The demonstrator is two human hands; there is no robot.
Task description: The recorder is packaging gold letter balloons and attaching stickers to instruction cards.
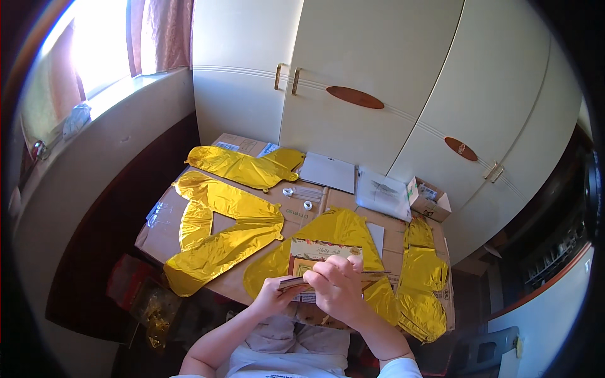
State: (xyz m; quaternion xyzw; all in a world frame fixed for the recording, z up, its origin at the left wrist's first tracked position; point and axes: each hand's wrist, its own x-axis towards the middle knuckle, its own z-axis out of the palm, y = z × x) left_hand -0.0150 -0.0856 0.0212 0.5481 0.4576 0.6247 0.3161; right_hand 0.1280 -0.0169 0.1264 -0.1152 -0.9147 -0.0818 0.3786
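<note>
My left hand (275, 297) is closed on the edge of a small stack of printed cards (291, 283), close to my body above the table's near edge. Curled over the same stack, my right hand (336, 285) grips it from the other side, and a thin edge pokes out to its right. A printed card with a decorated border (315, 249) stands up behind my fingers. Beneath the hands lies a flat gold foil balloon (343, 228). My right fingers hide the middle of the cards, so I cannot tell how many there are.
More flat gold foil balloons (249, 173) lie on the cardboard-covered table, one at the right edge (425, 277). Along the back are a white sheet (328, 173), a clear plastic sleeve (381, 194), a small open box (430, 200) and two white rolls (307, 205). Cabinets (365, 50) stand behind.
</note>
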